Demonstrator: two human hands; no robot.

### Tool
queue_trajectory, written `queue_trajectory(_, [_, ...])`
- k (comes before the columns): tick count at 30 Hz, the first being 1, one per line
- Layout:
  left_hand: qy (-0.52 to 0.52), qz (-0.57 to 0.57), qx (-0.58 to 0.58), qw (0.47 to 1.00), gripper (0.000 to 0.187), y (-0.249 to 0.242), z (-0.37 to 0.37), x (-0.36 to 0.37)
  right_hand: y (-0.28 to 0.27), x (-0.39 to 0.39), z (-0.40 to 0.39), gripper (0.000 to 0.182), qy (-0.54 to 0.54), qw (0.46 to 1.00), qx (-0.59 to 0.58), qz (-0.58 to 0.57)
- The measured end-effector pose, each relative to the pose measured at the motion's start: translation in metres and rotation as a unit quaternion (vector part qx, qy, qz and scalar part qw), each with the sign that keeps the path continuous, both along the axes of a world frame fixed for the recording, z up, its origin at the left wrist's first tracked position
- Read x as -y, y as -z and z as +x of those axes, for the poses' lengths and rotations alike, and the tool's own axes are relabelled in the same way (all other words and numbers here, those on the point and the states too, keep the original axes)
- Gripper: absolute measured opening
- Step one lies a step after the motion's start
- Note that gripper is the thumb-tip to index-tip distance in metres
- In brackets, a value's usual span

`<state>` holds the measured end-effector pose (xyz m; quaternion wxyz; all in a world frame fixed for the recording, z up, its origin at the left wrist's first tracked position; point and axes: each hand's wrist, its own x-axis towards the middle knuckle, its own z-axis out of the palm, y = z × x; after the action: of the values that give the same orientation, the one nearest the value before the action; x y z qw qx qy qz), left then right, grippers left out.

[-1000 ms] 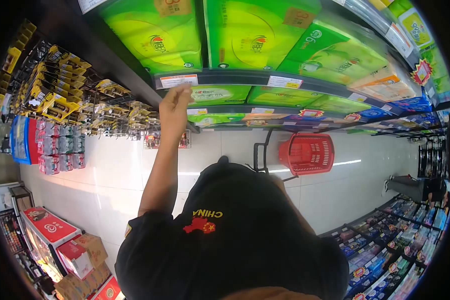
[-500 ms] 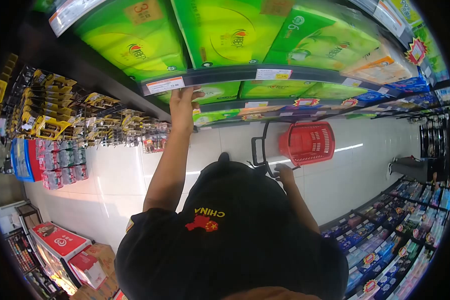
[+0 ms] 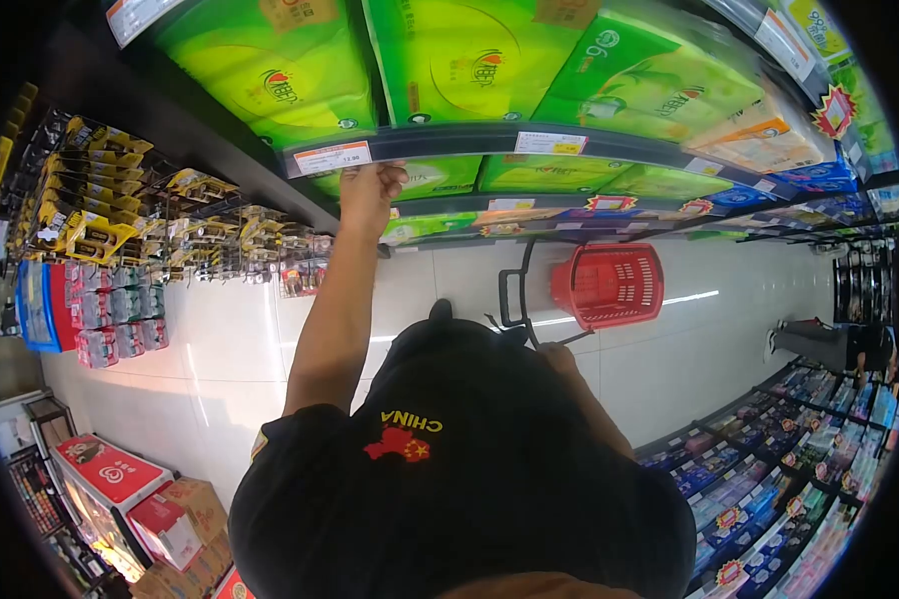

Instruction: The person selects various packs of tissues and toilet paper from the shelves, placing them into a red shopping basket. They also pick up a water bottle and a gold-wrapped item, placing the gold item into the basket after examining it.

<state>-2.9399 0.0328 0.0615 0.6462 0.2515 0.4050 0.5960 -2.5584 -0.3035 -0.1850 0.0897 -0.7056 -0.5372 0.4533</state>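
My left hand is raised to the shelf edge just under a white and orange price label, its fingers curled in and nothing visible in them. Large green packs of tissues lie on the shelf above it, and more green tissue packs sit on the level below. Down by my right side, my right hand is closed around the black handle of a red shopping basket. Part of that hand is hidden by my dark shirt.
To the left hang yellow-and-black carded goods, with shrink-wrapped drink packs below. A red-topped freezer and cardboard boxes stand at lower left. Shelves of small packs line the right. Another person stands farther along the aisle.
The fingers of my left hand have curled in from being stretched under the shelf edge. My right hand has drawn slightly down and left, closer to my body.
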Motion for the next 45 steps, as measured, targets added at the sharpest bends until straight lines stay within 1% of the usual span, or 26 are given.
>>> queue_trajectory(2, [0.004,0.002,0.021,1.0,0.013,0.002,-0.005,0.0,0.001,0.004,0.005,0.034,0.077,0.995,-0.046,-0.043])
queue_trajectory(5, [0.006,0.004,0.056,0.998,0.012,0.004,-0.007,0.0,-0.004,0.004,0.007,0.035,0.1,0.991,-0.08,-0.036])
queue_trajectory(9, [0.005,0.0,0.078,0.997,0.01,0.009,-0.006,-0.002,-0.013,-0.006,-0.008,0.035,0.118,0.987,-0.109,-0.014])
queue_trajectory(10, [0.008,0.002,0.081,0.997,0.01,0.01,-0.006,-0.003,-0.016,-0.01,-0.013,0.035,0.089,0.991,-0.095,0.013])
queue_trajectory(12, [0.009,0.007,0.074,0.997,0.011,0.008,-0.005,-0.001,-0.003,-0.011,-0.015,0.035,0.034,0.995,-0.063,0.069])
queue_trajectory(13, [0.009,0.01,0.071,0.997,0.012,0.006,-0.005,0.0,0.004,-0.012,-0.014,0.034,-0.046,0.989,-0.014,0.14])
queue_trajectory(14, [0.009,0.008,0.073,0.997,0.012,0.005,-0.004,0.001,0.01,-0.012,-0.013,0.034,-0.126,0.969,0.035,0.209])
queue_trajectory(17, [0.017,0.016,0.091,0.996,0.011,0.005,-0.006,0.001,0.021,-0.012,-0.014,0.033,-0.005,0.996,-0.02,0.087])
queue_trajectory(19, [0.037,0.037,0.116,0.992,0.01,0.012,-0.01,-0.001,0.016,-0.011,-0.013,0.033,0.015,0.997,-0.03,0.073])
queue_trajectory(22, [0.025,0.019,0.097,0.995,0.011,0.009,-0.01,0.001,-0.016,-0.016,-0.017,0.034,0.077,0.994,-0.071,0.024])
queue_trajectory(25, [0.031,0.021,0.1,0.994,0.012,0.008,-0.011,0.003,-0.015,-0.02,-0.012,0.033,0.089,0.991,-0.096,0.02])
queue_trajectory(28, [0.029,0.019,0.104,0.994,0.012,0.01,-0.011,0.001,-0.006,-0.026,-0.006,0.025,0.084,0.991,-0.103,0.015])
queue_trajectory(29, [0.029,0.019,0.106,0.994,0.012,0.01,-0.011,0.001,-0.009,-0.03,-0.007,0.022,0.092,0.989,-0.115,0.0])
queue_trajectory(31, [0.028,0.018,0.108,0.994,0.012,0.011,-0.011,0.001,-0.015,-0.04,-0.01,0.02,0.145,0.978,-0.141,-0.047])
queue_trajectory(33, [0.02,0.005,0.09,0.996,0.011,0.002,-0.008,0.005,-0.043,-0.054,-0.027,0.014,0.233,0.951,-0.169,-0.109])
queue_trajectory(35, [0.024,-0.002,0.073,0.997,0.011,-0.002,-0.008,0.009,-0.017,-0.052,-0.03,0.022,0.14,0.984,-0.111,-0.006])
queue_trajectory(36, [0.033,-0.003,0.065,0.997,0.011,-0.002,-0.009,0.011,-0.011,-0.052,-0.034,0.027,0.094,0.991,-0.082,0.046])
queue_trajectory(39, [0.056,-0.007,0.038,0.998,0.011,-0.009,-0.011,0.022,-0.004,-0.063,-0.039,0.047,0.074,0.994,-0.044,-0.067])
queue_trajectory(42, [0.06,-0.021,0.013,0.998,0.012,-0.018,-0.012,0.03,0.011,-0.063,-0.052,0.058,-0.005,1.0,-0.01,0.029])
queue_trajectory(43, [0.058,-0.027,0.004,0.998,0.012,-0.02,-0.013,0.031,0.014,-0.065,-0.053,0.067,0.09,0.994,-0.008,-0.065])
queue_trajectory(45, [0.069,-0.036,-0.03,0.997,0.012,-0.023,-0.017,0.031,0.042,-0.061,-0.055,0.069,0.014,0.999,0.035,-0.009])
